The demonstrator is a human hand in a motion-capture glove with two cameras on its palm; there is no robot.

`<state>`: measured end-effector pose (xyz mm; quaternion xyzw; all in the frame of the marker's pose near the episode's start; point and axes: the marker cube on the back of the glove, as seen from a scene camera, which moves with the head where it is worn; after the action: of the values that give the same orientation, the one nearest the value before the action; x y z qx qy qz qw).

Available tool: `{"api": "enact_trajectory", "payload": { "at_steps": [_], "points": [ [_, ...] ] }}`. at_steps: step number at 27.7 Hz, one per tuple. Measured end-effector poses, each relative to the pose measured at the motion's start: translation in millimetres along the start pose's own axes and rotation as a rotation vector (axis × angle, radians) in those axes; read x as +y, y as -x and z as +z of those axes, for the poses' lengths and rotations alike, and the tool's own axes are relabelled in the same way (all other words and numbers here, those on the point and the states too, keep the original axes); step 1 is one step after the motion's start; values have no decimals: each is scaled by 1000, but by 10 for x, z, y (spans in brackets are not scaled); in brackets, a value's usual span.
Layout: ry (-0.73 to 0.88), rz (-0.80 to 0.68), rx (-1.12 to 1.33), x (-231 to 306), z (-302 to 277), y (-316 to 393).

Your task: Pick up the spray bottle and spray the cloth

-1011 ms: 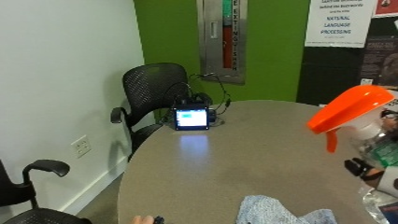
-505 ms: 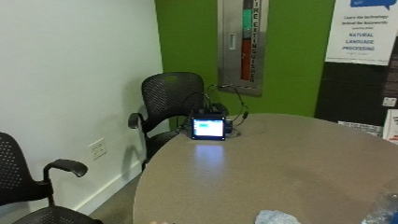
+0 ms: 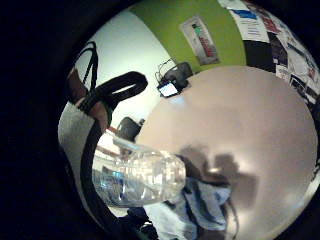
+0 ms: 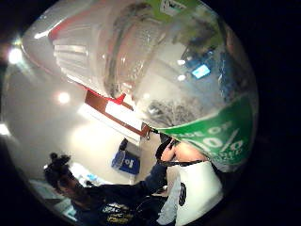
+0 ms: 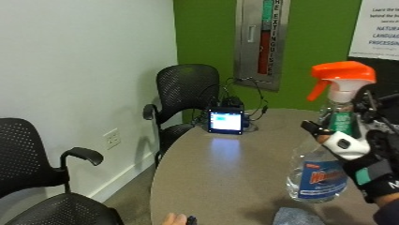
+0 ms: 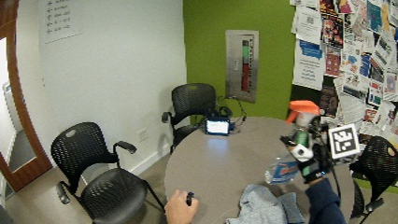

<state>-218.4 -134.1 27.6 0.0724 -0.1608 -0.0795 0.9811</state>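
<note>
One hand, gloved in black, grips the bottle by its neck, fingers curled round it just below the orange trigger head, and holds it upright in the air above the worktop. Its clear body with the blue label hangs below the hand, and the nozzle points toward the white wall. In the wide outside view the bottle sits above and just past the cloth, a grey-blue crumpled heap lying on the near part of the worktop in front of the person. The little finger side palm view shows the bottle's clear base close over the cloth, the two apart. The bare left hand rests at the near edge, holding a small dark object. A small lit screen stands at the far edge, beside a black chair.
</note>
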Motion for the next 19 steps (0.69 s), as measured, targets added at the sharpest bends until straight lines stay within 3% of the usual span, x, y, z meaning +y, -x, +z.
{"api": "enact_trajectory", "payload": {
  "at_steps": [5, 19],
  "points": [
    [87, -42, 47, -141, 471, 111],
    [226, 74, -36, 0, 1140, -247]
  ]
}}
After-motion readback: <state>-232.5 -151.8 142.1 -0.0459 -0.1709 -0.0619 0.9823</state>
